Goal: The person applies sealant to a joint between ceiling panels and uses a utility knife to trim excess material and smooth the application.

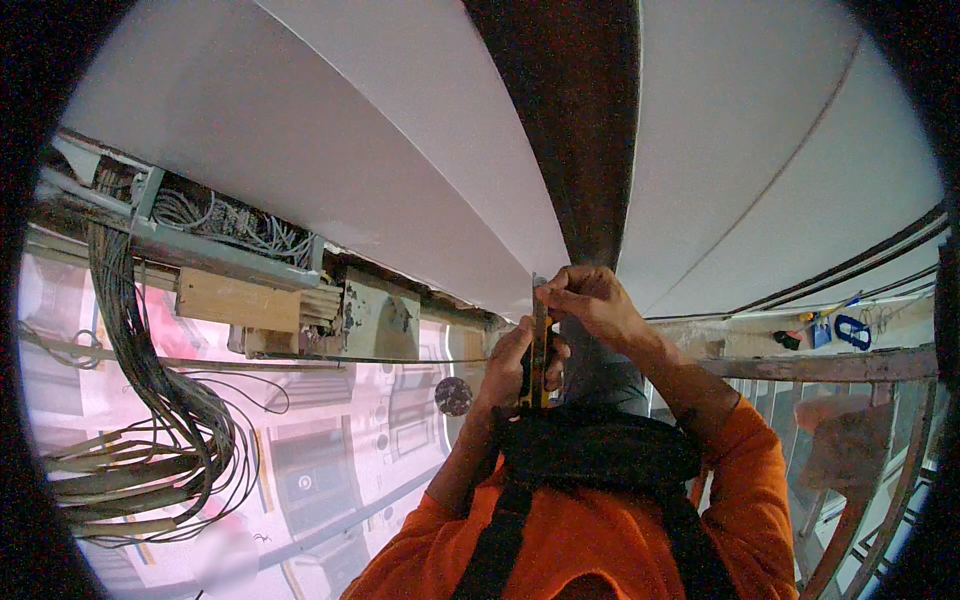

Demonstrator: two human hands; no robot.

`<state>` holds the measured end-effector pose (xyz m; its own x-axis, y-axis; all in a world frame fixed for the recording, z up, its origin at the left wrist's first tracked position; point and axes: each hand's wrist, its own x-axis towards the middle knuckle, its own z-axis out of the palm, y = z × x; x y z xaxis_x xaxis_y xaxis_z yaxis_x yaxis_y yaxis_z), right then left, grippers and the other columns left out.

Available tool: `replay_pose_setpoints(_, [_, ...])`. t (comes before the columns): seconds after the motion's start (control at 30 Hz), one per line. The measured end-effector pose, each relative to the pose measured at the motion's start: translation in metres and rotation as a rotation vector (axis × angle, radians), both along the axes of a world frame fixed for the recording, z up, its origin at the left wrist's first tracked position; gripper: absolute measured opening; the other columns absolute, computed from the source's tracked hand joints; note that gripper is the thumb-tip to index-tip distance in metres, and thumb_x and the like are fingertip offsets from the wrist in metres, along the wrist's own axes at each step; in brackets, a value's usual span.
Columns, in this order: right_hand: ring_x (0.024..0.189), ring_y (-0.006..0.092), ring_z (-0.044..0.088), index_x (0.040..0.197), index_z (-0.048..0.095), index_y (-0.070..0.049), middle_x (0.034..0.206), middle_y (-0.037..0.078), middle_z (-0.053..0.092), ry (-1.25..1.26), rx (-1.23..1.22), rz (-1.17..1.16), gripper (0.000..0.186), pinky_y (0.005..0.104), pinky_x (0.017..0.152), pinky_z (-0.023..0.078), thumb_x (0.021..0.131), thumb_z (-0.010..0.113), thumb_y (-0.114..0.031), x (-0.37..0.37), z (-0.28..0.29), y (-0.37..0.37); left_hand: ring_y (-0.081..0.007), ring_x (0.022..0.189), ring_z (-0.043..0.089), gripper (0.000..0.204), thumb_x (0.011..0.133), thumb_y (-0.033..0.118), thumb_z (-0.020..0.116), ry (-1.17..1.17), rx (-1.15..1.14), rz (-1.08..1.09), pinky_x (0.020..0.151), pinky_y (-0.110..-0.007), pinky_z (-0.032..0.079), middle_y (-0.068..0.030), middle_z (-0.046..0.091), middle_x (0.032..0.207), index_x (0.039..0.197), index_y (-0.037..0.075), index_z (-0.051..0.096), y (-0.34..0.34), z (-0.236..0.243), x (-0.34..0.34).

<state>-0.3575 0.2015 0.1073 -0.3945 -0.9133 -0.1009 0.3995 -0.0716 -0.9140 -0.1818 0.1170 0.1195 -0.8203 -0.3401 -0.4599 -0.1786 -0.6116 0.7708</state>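
Note:
In front of my chest, my left hand (513, 366) is wrapped round a yellow and black utility knife (540, 362), which stands upright with its grey blade pointing up. My right hand (600, 306) is bent over the top of the knife, its thumb and fingertips pinched at the blade. Both hands are close together, just below a dark gap (590, 150) between pale panels. The exact grip of the right fingertips is partly hidden.
A thick bundle of cables (140, 340) hangs from a metal cable tray (220, 245) at left, near a wooden board (238, 298). On a ledge at right lie several small tools, including a blue-framed one (852, 332). A metal railing (820, 368) runs below it.

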Motion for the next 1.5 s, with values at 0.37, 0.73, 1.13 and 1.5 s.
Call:
replay_pose_setpoints(0.37, [0.083,0.0141,0.065,0.101,0.069,0.0,0.09,0.006,0.071,0.086,0.178,-0.092,0.038,0.0317,0.075,0.054,0.103,0.066,-0.038,-0.003,0.02,0.005,-0.0181,0.066,0.061,0.056,0.112,0.05,0.037,0.086,0.026,0.039,0.064,-0.033,0.053,-0.0123,0.067,0.09,0.136,0.003,0.055,-0.01,0.0,0.0])
replay_pose_setpoints(0.73, [0.096,0.0203,0.068,0.123,0.063,0.004,0.106,0.013,0.071,0.154,0.059,0.279,0.053,0.0356,0.087,0.055,0.1,0.07,-0.044,0.023,0.03,0.016,-0.0168,0.094,0.063,0.031,0.114,0.028,0.038,0.355,-0.484,0.3,0.083,-0.034,0.053,-0.0113,0.066,0.107,0.132,0.006,0.048,-0.025,0.04,-0.028])
replay_pose_setpoints(1.13, [0.079,0.0134,0.064,0.114,0.065,-0.003,0.09,0.005,0.069,0.122,-0.094,0.115,0.037,0.0322,0.073,0.055,0.103,0.068,-0.038,0.004,0.028,0.016,-0.0094,0.099,0.064,0.028,0.104,0.018,0.066,0.378,-0.858,-0.007,0.09,-0.027,0.051,-0.0041,0.071,0.11,0.126,0.001,0.07,-0.047,0.09,-0.053])
replay_pose_setpoints(1.5, [0.08,0.0134,0.064,0.127,0.06,0.0,0.096,0.008,0.072,0.083,-0.16,-0.009,0.038,0.0318,0.07,0.054,0.11,0.056,-0.034,-0.003,0.043,0.024,-0.0103,0.093,0.068,0.02,0.1,0.019,0.071,0.411,-1.154,-0.032,0.085,-0.028,0.055,-0.0053,0.077,0.103,0.109,0.003,0.078,-0.041,0.129,-0.085])
